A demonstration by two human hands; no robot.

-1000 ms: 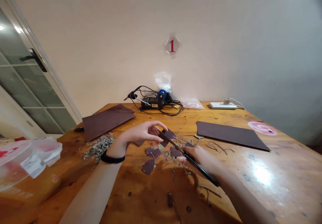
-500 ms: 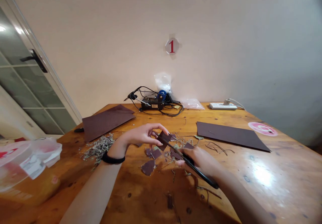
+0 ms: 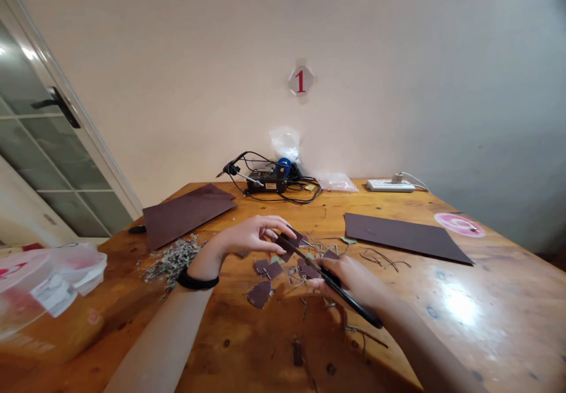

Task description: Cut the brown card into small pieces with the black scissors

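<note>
My left hand (image 3: 259, 235) pinches a small piece of dark brown sandpaper-like sheet (image 3: 288, 250) between thumb and fingers. In my right hand (image 3: 347, 281) is a pair of black-handled scissors (image 3: 342, 299), its blades reaching up and left onto that piece. Whether the blades are fully closed I cannot tell. Under and around the hands lie several brown offcuts (image 3: 260, 294), along with thin dry twigs (image 3: 327, 245). A heap of grey dried plant bits (image 3: 179, 257) sits just left of my left wrist.
Larger brown sheets (image 3: 190, 213) lie at the left, another brown sheet (image 3: 407, 237) at the right. Toward the wall stand a black soldering station (image 3: 265, 180) with cables, plastic bags (image 3: 338, 182) and a white power strip (image 3: 390, 185). A plastic bag-covered container (image 3: 48, 304) occupies the left front.
Both hands stay nearly in place. The scissors' blades have shifted slightly further up and left across the brown piece, and the whole view has moved a little.
</note>
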